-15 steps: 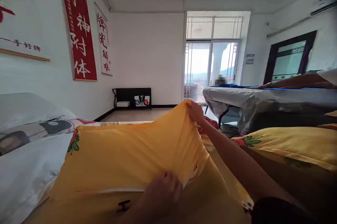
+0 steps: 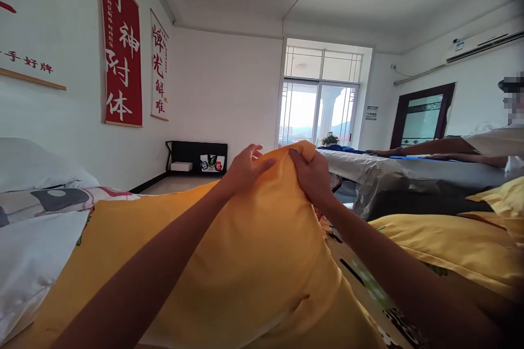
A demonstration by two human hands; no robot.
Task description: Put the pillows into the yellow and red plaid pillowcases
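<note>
A yellow pillowcase (image 2: 245,261) spreads across the middle of the view, lifted into a peak at its far right corner. My right hand (image 2: 314,174) is closed around that corner, bunching the fabric. My left hand (image 2: 243,169) is at the top edge, left of the peak, with thumb and fingers apart and the thumb resting along the cloth. A bit of green embroidery shows on the pillowcase's left edge. Whatever fills the pillowcase is hidden inside it.
White pillows and patterned bedding (image 2: 61,199) lie at the left. More yellow bedding (image 2: 442,234) lies at the right. Beyond it, a person in a white top (image 2: 491,138) reaches over a plastic-covered table (image 2: 368,166). A black low stand (image 2: 184,152) is by the far wall.
My left hand has moved up from the pillowcase's lower edge to its top edge and opened. The right hand still grips the corner. The view has turned right, bringing the other person into sight.
</note>
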